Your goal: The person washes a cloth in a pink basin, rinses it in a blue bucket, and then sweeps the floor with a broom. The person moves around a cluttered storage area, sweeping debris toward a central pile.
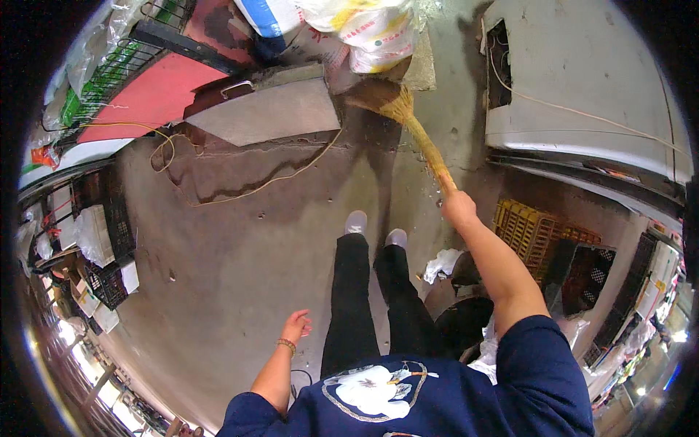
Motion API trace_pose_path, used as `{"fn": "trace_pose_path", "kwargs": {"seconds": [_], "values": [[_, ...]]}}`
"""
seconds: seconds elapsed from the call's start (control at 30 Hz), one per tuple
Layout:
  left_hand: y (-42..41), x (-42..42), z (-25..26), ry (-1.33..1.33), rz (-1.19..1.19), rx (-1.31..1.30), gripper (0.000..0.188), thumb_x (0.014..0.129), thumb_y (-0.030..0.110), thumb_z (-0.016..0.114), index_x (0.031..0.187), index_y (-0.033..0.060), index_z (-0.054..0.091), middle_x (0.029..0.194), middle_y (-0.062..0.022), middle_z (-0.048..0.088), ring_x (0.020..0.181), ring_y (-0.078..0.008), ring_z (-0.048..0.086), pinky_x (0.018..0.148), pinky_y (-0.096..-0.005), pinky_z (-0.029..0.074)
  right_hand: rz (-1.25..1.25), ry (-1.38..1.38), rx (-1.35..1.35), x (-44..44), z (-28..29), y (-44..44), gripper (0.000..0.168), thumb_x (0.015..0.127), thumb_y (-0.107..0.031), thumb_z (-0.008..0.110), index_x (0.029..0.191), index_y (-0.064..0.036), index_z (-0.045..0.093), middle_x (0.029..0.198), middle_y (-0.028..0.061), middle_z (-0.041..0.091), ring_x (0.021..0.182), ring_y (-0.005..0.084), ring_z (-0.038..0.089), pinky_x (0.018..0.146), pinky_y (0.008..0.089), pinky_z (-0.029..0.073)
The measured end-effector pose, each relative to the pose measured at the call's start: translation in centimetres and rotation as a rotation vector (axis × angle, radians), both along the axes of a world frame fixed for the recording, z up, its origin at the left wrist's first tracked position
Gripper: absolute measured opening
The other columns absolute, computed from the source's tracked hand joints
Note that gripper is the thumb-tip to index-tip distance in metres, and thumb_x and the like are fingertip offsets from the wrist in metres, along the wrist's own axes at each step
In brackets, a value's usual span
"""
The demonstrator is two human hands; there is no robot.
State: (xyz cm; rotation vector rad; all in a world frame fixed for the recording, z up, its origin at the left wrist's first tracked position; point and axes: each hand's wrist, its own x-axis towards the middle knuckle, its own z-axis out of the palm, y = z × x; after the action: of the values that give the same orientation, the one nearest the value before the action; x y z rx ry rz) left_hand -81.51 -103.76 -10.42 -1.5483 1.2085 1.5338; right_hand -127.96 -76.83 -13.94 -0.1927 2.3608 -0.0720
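My right hand (458,208) grips the handle end of a yellow straw broom (423,139), my arm stretched forward. The broom's bristle head fans out low on the floor, just in front of white and yellow printed woven sacks (377,41). Part of the bristles lies in shadow, so their far edge is hard to make out. My left hand (297,326) hangs at my side over the concrete floor (246,262), fingers loosely apart and holding nothing. A bracelet circles that wrist.
Left of the broom head lies a grey-topped metal box (273,112) with a handle. A thin yellow cable (256,191) trails across the floor. At right are a large grey cabinet (573,82), yellow plastic crates (524,232) and a crumpled white plastic bag (441,265). A black crate (106,287) stands left.
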Motion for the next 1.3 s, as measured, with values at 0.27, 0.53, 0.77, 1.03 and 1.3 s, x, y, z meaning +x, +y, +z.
{"fn": "trace_pose_path", "kwargs": {"seconds": [0.27,0.53,0.77,1.03,1.3], "values": [[-1.8,2.7,-0.3,-0.077,0.006,-0.070,0.029,0.087,0.017,0.043,0.115,0.0113,0.049,0.088,-0.0046,0.058,0.066,-0.0115,0.057,0.057,-0.0260,0.049,0.018,-0.090,-0.126,-1.8,7.1,4.3,0.069,0.073,-0.012,0.049,0.133,-0.034,0.024,0.091,0.0177,0.060,0.085,0.0335,0.059,0.074,0.0420,0.047],[0.0,-0.1,-0.3,0.015,-0.018,0.014,0.029,0.088,0.015,0.042,0.115,0.0110,0.049,0.089,-0.0054,0.058,0.065,-0.0120,0.057,0.056,-0.0254,0.049,0.020,-0.069,0.038,1.6,0.2,-0.3,0.067,0.075,-0.010,0.049,0.132,-0.036,0.024,0.094,0.0183,0.059,0.084,0.0329,0.059,0.073,0.0427,0.047],[-1.4,2.2,-0.5,-0.039,-0.016,-0.025,0.028,0.088,0.016,0.042,0.115,0.0116,0.050,0.089,-0.0052,0.058,0.065,-0.0115,0.057,0.055,-0.0251,0.049,-0.018,-0.080,-0.098,1.0,6.5,2.4,0.068,0.073,-0.011,0.050,0.133,-0.033,0.025,0.092,0.0198,0.059,0.086,0.0354,0.058,0.075,0.0433,0.046],[-0.6,0.1,-0.4,-0.012,0.019,-0.011,0.026,0.087,0.015,0.043,0.112,0.0105,0.051,0.088,-0.0051,0.058,0.062,-0.0115,0.057,0.055,-0.0251,0.049,-0.185,-0.118,0.000,7.1,0.0,-5.8,0.073,0.074,-0.012,0.051,0.134,-0.036,0.018,0.095,0.0204,0.059,0.088,0.0336,0.058,0.077,0.0428,0.046],[-1.6,1.8,-0.4,-0.027,-0.009,-0.034,0.027,0.088,0.015,0.043,0.113,0.0105,0.050,0.088,-0.0055,0.058,0.062,-0.0116,0.057,0.055,-0.0249,0.049,-0.064,-0.093,-0.076,4.1,8.2,0.5,0.070,0.072,-0.013,0.053,0.132,-0.035,0.024,0.089,0.0205,0.059,0.084,0.0364,0.057,0.073,0.0440,0.045]]}}
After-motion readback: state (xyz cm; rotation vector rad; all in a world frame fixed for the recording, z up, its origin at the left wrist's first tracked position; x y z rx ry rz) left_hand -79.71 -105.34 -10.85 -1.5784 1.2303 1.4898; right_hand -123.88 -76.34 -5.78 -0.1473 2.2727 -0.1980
